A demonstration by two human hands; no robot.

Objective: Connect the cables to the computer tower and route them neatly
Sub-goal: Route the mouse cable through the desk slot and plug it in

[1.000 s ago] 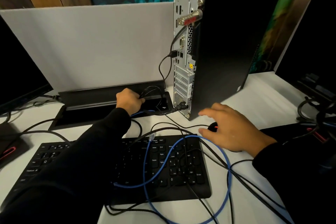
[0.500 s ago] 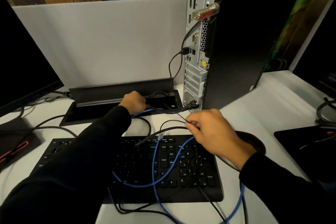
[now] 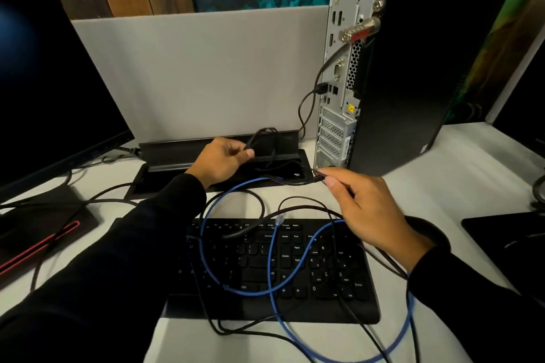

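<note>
The black computer tower stands at the back right of the white desk, its silver rear panel facing me. A black cable is plugged into a port halfway up the panel. My left hand holds a bundle of black cables over the open cable tray. My right hand pinches a thin black cable's plug near the tower's base. A blue network cable loops across the keyboard, its clear plug lying free.
A black keyboard lies under the tangle of cables in front of me. A dark monitor stands at the left with a black and red pad below it. A grey divider closes the back. Another dark pad sits at right.
My right hand left the mouse, took up a thin black cable and lifted its plug toward the tower's base. My left hand rose slightly with its cable bundle.
</note>
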